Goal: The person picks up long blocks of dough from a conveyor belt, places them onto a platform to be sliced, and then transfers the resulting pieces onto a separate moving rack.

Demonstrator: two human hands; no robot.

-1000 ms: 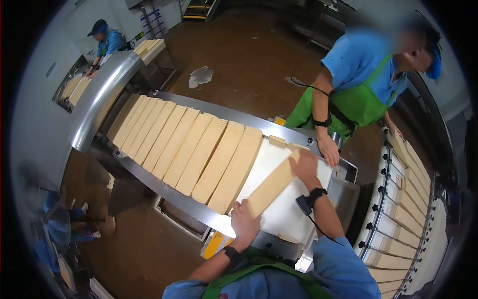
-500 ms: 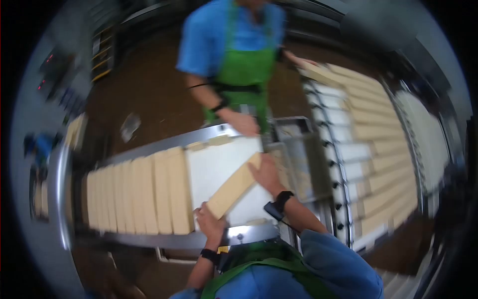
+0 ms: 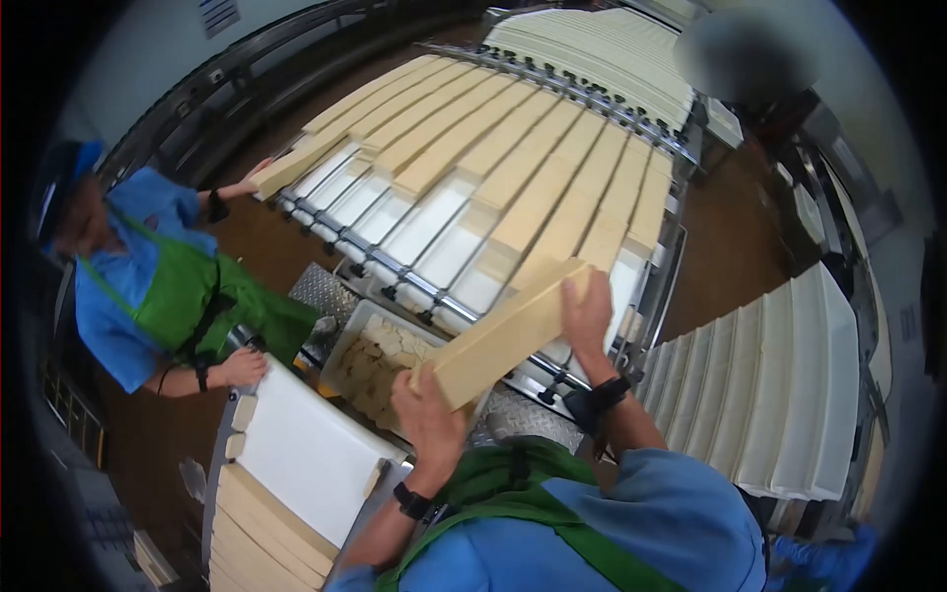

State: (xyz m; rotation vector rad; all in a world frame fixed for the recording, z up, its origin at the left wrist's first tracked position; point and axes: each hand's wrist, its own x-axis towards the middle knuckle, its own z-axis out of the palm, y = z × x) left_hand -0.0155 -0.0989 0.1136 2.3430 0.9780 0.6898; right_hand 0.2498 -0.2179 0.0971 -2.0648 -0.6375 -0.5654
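Note:
A long pale-yellow block (image 3: 508,338) is held up between my two hands, tilted with its right end higher. My left hand (image 3: 429,419) grips the near-left end, and my right hand (image 3: 588,314) is wrapped round the far-right end. Beyond and below the block are rows of similar long blocks (image 3: 513,128) on a rack with white channels and metal rails (image 3: 404,259). Under the block's left part stands a bin (image 3: 347,340) with pale scraps in it.
A co-worker (image 3: 158,266) in a green apron stands at the left, one hand at a block on the rack, the other at the white-topped conveyor (image 3: 306,434). More blocks (image 3: 261,538) lie on that conveyor. Stacked white trays (image 3: 760,385) stand at the right.
The view has turned right toward the rack. The block in my hands has been lifted off the white conveyor surface and is now held near the rack's front edge.

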